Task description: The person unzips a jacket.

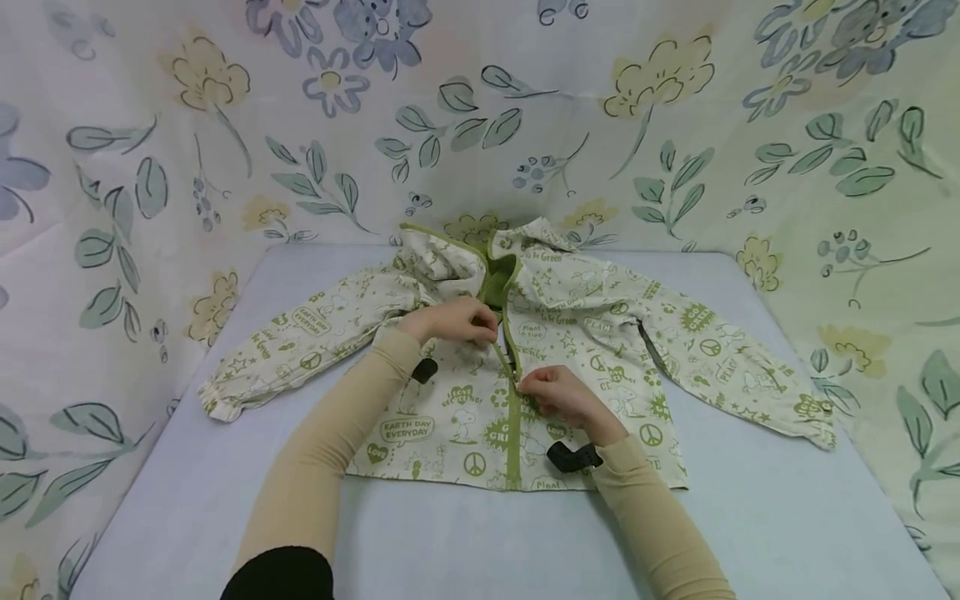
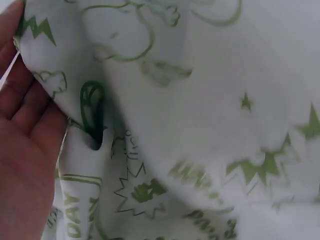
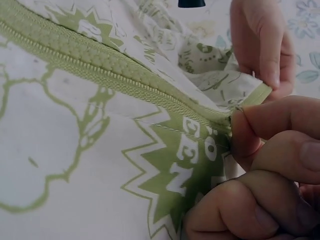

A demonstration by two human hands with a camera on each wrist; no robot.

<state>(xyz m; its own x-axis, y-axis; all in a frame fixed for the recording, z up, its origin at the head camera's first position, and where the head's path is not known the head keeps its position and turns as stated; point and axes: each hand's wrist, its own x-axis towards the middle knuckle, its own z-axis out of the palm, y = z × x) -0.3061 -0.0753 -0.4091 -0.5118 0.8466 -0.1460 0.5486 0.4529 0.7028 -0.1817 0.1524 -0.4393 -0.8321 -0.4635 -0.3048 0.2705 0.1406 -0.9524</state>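
Observation:
A white hooded jacket (image 1: 465,417) with green cartoon and lettering prints lies spread front up, its sleeves stretched out sideways. Its green zipper (image 1: 513,450) is joined along the lower front and parted above, up to the green-lined collar (image 1: 497,283). My right hand (image 1: 566,396) pinches at the top of the joined part; the fingertips hide most of the slider (image 3: 235,112). Higher up, my left hand (image 1: 457,321) pinches the green-trimmed front edge, lifting it slightly. In the left wrist view, the fingers (image 2: 35,107) lie partly behind the printed fabric (image 2: 165,125).
The jacket rests on a table with a pale cover (image 1: 450,542). A floral cloth (image 1: 480,108) hangs behind and at both sides. Black wrist devices (image 1: 573,457) sit close above the jacket. One sleeve (image 1: 300,342) reaches left, the other sleeve (image 1: 742,367) right.

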